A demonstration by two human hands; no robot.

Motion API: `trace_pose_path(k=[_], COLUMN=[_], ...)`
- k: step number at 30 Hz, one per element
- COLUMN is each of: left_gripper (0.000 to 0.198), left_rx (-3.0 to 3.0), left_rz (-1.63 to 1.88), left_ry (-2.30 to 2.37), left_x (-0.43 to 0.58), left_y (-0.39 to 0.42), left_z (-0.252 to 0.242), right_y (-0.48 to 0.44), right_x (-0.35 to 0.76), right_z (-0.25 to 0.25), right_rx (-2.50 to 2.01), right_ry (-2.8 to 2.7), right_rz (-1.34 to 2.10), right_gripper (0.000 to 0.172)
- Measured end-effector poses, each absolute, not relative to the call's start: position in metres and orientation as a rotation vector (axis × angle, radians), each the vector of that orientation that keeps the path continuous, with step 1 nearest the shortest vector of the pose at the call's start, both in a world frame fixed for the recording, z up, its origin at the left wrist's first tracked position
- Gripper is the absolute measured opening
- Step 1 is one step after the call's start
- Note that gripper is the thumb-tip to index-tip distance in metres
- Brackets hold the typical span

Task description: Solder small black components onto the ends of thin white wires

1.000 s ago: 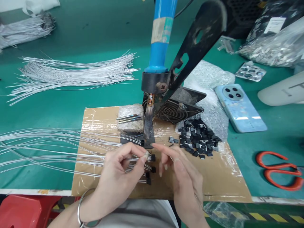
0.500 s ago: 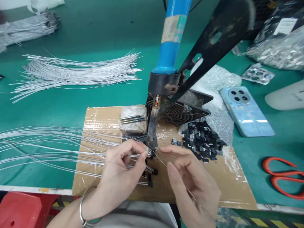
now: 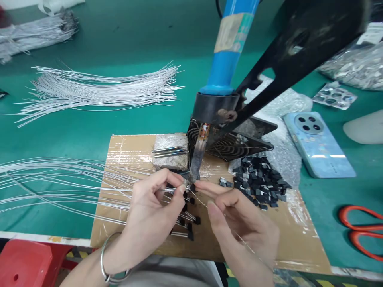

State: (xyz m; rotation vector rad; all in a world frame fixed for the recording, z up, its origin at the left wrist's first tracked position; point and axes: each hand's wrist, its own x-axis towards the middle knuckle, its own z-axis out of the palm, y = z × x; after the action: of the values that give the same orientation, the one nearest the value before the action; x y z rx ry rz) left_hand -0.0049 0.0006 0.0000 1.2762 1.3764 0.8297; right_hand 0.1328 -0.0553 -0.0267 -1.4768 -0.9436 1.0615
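My left hand [image 3: 154, 215] pinches the end of a thin white wire between thumb and forefinger, and a small piece at the fingertips is too hidden to make out. Just above those fingertips is the tip of a fixed soldering iron [image 3: 223, 67] with a blue handle. In my right hand [image 3: 245, 229] a thin strand of solder wire [image 3: 200, 199] runs from the palm past the thumb up to the iron's tip. Several white wires [image 3: 116, 197] trail off to the left. Black connectors [image 3: 190, 230] on wire ends lie below my left fingers.
A black bracket [image 3: 287, 67] carries the iron over a fan [image 3: 230, 145]. Loose black connectors [image 3: 260, 181] are heaped on the cardboard [image 3: 295, 247]. A wire bundle [image 3: 104, 87] lies behind. On the right are a phone [image 3: 324, 147] and red-handled scissors [image 3: 356, 239].
The view has shifted slightly, so the iron and the things at right appear farther right. My right hand has edged closer to my left fingertips; both hands keep their grip.
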Motion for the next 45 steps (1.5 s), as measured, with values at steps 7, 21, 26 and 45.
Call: trace_pose_path(k=[7,21,26,45], left_gripper=[0.013,0.013,0.013,0.014], left_rx=[1.300,1.294,1.313,1.315], left_rz=[0.817,0.828,0.823,0.845], left_ry=[1.396,1.365,1.372,1.373], left_x=[-0.0037,-0.0051,-0.0070,-0.0055], left_y=[0.0075,0.0064,0.0061,0.0062], left_z=[0.0042,0.0074,0.0051,0.0062], right_y=[-0.0503,-0.0485,-0.0487,-0.0483], right_x=[0.1326,0.1311,0.1297,0.1284], right_z=[-0.0256,-0.0214,-0.0217,-0.0229], right_rx=[-1.450,-1.425,-1.424,-1.408], right_ry=[-0.920,-0.875,-0.871,-0.859], right_rz=[1.051,1.063,1.040,1.046], right_gripper=[0.022,0.022,0.021,0.021])
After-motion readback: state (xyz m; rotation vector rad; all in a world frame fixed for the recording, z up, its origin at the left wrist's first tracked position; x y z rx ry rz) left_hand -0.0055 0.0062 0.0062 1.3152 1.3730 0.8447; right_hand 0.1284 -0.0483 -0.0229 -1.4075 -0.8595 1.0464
